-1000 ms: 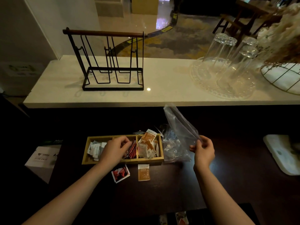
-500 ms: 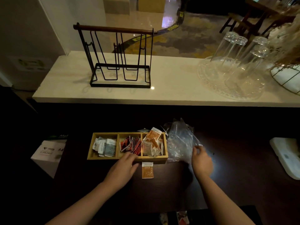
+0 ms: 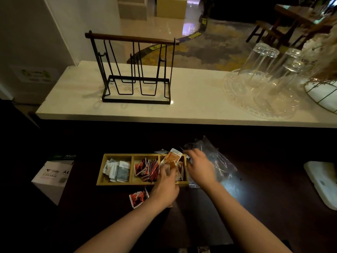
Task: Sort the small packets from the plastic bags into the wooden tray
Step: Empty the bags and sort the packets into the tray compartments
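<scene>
A wooden tray with three compartments sits on the dark table. Its left compartment holds white and grey packets, the middle red packets, the right orange packets. My left hand reaches over the front rim, fingers down among the orange packets; whether it holds one is hidden. My right hand hovers blurred at the tray's right end with fingers apart, in front of the crumpled clear plastic bag. One red packet lies on the table just before the tray.
A pale counter runs behind the table, carrying a black wire rack, a glass tray with upturned glasses and a wire basket. A white A4 paper box stands left, a white slab right.
My right hand let the bag drop and moved left to the tray's right end. My left hand went from the table front up into the orange compartment, uncovering the red packet.
</scene>
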